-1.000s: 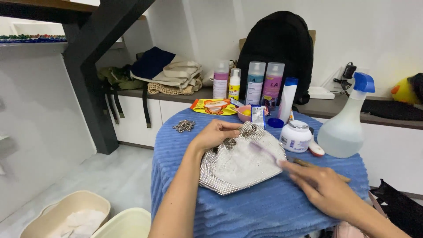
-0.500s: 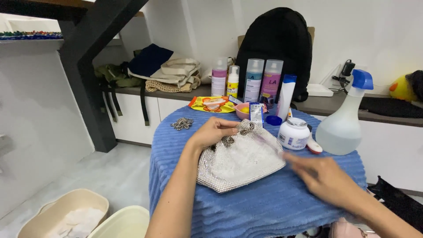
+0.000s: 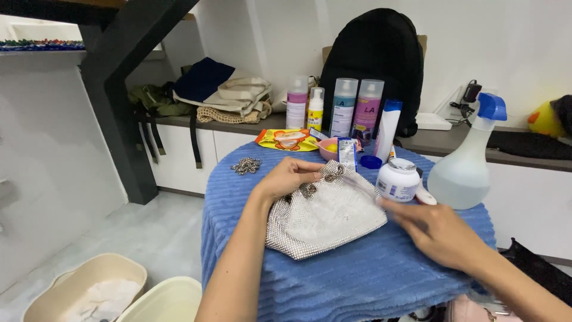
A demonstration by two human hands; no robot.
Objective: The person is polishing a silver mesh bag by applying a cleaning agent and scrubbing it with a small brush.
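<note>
Though blurred: blue ribbed tablecloth (image 3: 369,280), white walls (image 3: 524,42).

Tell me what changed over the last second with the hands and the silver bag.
The right hand slid from the near right up to the silver mesh bag's right edge; whether it holds anything is too blurred to tell. The left hand kept pinching the bag's top by the chain. The bag, white jar and spray bottle stayed put on the blue cloth.

On the round table with the blue ribbed cloth (image 3: 357,280), the silver mesh bag (image 3: 325,217) lies in the middle. The white round jar (image 3: 398,180) stands to its right, the translucent spray bottle (image 3: 465,167) further right, and the loose metal chain (image 3: 246,165) far left.
</note>
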